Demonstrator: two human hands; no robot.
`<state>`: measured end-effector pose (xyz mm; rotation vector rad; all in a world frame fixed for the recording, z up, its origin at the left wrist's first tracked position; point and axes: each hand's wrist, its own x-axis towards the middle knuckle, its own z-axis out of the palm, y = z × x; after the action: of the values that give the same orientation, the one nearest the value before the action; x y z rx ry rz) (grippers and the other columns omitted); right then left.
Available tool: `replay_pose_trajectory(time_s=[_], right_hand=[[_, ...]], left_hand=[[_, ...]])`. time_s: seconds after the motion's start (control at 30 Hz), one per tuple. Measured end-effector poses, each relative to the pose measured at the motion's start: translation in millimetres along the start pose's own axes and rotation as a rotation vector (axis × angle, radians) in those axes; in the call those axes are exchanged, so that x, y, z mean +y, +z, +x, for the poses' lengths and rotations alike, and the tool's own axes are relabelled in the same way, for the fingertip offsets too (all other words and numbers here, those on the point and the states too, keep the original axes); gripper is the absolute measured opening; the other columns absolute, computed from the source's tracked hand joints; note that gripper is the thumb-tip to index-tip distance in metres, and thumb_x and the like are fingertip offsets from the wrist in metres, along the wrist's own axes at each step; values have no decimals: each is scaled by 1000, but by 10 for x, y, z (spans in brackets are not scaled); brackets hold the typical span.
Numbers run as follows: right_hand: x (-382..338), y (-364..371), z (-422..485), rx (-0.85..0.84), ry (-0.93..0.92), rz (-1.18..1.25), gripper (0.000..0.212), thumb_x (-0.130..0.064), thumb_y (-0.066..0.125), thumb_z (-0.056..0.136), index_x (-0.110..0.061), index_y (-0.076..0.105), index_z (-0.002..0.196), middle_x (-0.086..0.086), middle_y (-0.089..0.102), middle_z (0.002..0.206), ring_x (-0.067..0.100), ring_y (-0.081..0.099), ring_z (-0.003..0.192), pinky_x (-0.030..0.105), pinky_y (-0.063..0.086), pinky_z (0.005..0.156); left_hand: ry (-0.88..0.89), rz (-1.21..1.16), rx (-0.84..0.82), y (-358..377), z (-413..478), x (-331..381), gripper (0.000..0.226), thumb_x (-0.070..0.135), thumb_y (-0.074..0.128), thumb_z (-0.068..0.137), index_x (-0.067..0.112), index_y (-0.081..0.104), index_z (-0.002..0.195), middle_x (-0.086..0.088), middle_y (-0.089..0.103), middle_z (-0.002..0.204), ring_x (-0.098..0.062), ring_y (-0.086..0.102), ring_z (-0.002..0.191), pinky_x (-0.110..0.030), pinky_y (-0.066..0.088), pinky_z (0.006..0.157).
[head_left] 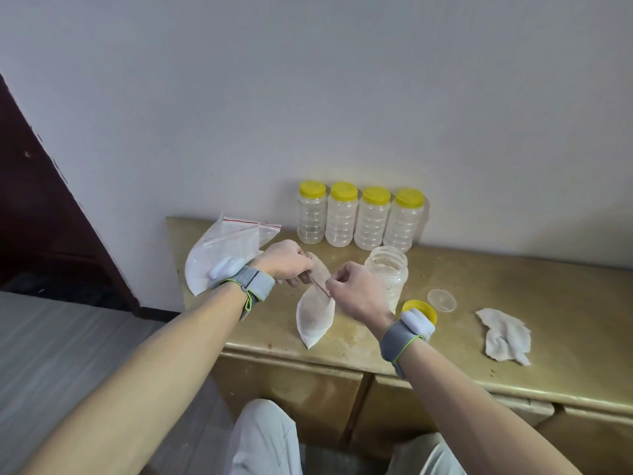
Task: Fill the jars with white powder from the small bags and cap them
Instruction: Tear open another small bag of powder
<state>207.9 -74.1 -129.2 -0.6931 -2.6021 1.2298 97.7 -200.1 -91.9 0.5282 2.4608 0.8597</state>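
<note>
Here both hands work at one small zip bag (pixel 313 320) of white powder. The left hand (pixel 286 260) pinches one side of its red-lined mouth and the right hand (pixel 356 291) pinches the other, with the bag hanging over the table (pixel 479 279). Just beside the right hand stands the uncapped jar (pixel 388 272) (its yellow lid (pixel 420 304) lies by the right wrist). Four capped jars (pixel 371 221) line the wall.
</note>
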Motion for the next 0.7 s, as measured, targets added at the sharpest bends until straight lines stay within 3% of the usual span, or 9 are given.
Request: replay_pose_trajectory(time_s=[0.17,0.27,0.4,0.47,0.53,0.7], right_hand=[[-135,-102,84,-39,-57,-298,22,-41,57,80,-22,58,93,-3,65,86,20,59,83,30,42,61],[-247,-73,111,-76,-96,-442,40,-56,60,79,-18,59,89,2,65,85,25,59,80,32,40,58],[-403,-153,104,-66,-161,-604,14,-26,61,79,-12,57,75,7,60,81,32,54,78,31,42,63],[-468,-271,118,-44,-150,-616,17,-18,60,78,-13,49,67,4,51,73,30,52,77,31,42,63],[-505,-389,140,-40,-142,-644,18,-17,59,80,-13,47,67,5,52,77,29,52,79,31,41,64],[-449,-502,182,-79,-140,-714,10,-13,56,82,-12,51,74,6,55,83,28,53,81,28,38,58]], left_hand=[[-11,-4,23,-106,-24,40,12,29,58,93,17,58,91,7,76,73,-16,67,63,-22,36,49],[-17,28,20,-25,-31,62,9,26,59,91,18,55,96,3,77,85,-16,69,67,-22,38,51],[-1,119,19,15,-20,43,14,20,61,90,13,61,102,2,73,85,-17,70,68,-21,41,49],[0,116,44,-65,-5,32,18,18,60,90,11,65,105,3,70,78,-16,66,65,-22,45,54],[-7,99,72,-180,15,20,16,16,59,91,11,67,103,4,68,71,-14,61,60,-22,46,56],[-47,26,89,-285,-17,-17,5,12,60,93,11,65,95,-1,66,69,-6,48,38,-12,29,31]])
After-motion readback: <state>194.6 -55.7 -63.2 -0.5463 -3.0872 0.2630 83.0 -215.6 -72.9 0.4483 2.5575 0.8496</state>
